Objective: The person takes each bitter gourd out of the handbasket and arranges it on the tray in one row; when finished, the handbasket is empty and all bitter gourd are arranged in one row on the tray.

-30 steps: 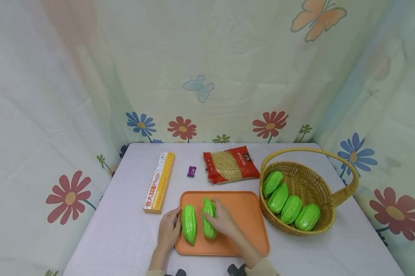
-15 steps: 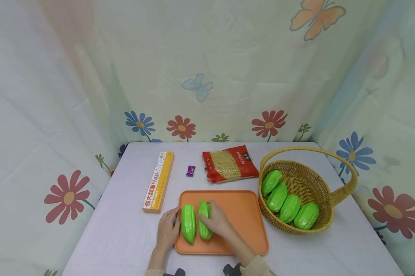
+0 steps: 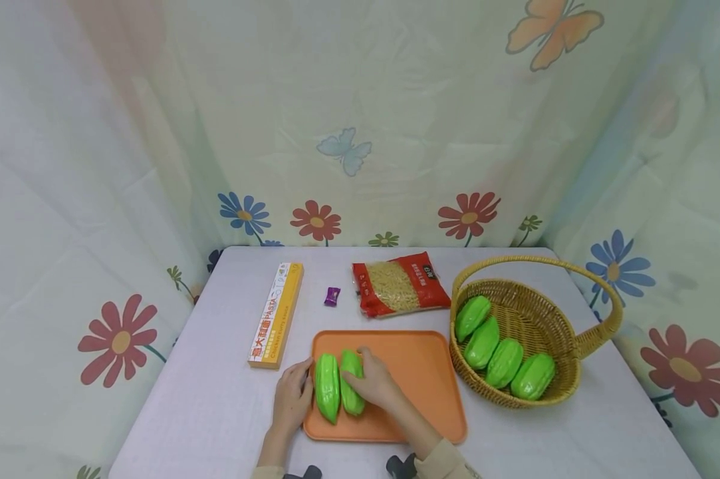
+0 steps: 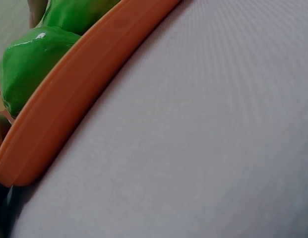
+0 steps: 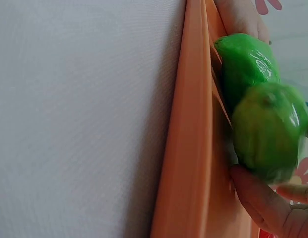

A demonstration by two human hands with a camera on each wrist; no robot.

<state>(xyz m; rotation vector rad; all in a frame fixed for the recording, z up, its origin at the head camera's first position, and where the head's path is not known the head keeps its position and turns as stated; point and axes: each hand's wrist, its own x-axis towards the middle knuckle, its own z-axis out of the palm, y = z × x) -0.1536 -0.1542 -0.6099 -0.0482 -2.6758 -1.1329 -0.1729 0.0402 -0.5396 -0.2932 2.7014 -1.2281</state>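
Observation:
Two glossy green ridged gourds lie side by side on the left part of an orange tray (image 3: 416, 379). My right hand (image 3: 377, 384) grips the inner gourd (image 3: 351, 400), thumb and fingers around it, close against the left gourd (image 3: 327, 392). In the right wrist view the held gourd (image 5: 268, 131) overlaps the other gourd (image 5: 245, 62), with the right thumb under its side. My left hand (image 3: 292, 399) holds the tray's left edge beside the left gourd. The left wrist view shows the tray's side wall (image 4: 69, 104) and both gourds above its rim, the fingers mostly out of frame.
A wicker basket (image 3: 530, 313) with several green gourds stands right of the tray, its handle arched high. Behind the tray lie a red pasta bag (image 3: 398, 286) and a small purple-wrapped sweet (image 3: 332, 297). A yellow pasta box (image 3: 277, 316) lies at left.
My right hand has moved the inner gourd leftward, from a gap away to close against the left gourd. The left hand has stayed at the tray's edge.

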